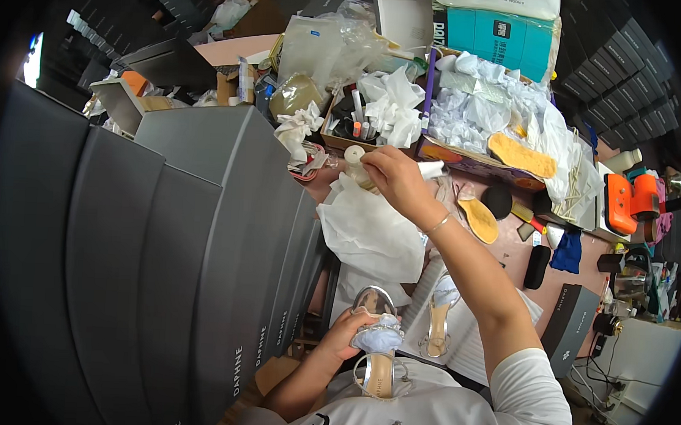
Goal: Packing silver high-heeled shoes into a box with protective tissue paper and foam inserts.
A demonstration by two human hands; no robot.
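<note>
My left hand (343, 334) is closed around a silver strappy sandal (380, 370) near my lap. White tissue stuffing fills its straps. Its mate, another silver sandal (437, 323), lies on white paper to the right, also stuffed with tissue. My right hand (395, 181) reaches across to a small pale bottle (355, 157) with a round top. Its fingers are pinched together against the bottle's side; whatever they grip is too small to make out. A crumpled sheet of white tissue paper (374, 233) spreads below the bottle.
Stacked dark grey shoeboxes (241, 231) wall off the left side. A carton of crumpled tissue (474, 104) stands at the back, a yellow insole (521, 155) on its edge. Another insole (478, 220) lies on the pink table (498, 250). An orange device (620, 203) sits farther right.
</note>
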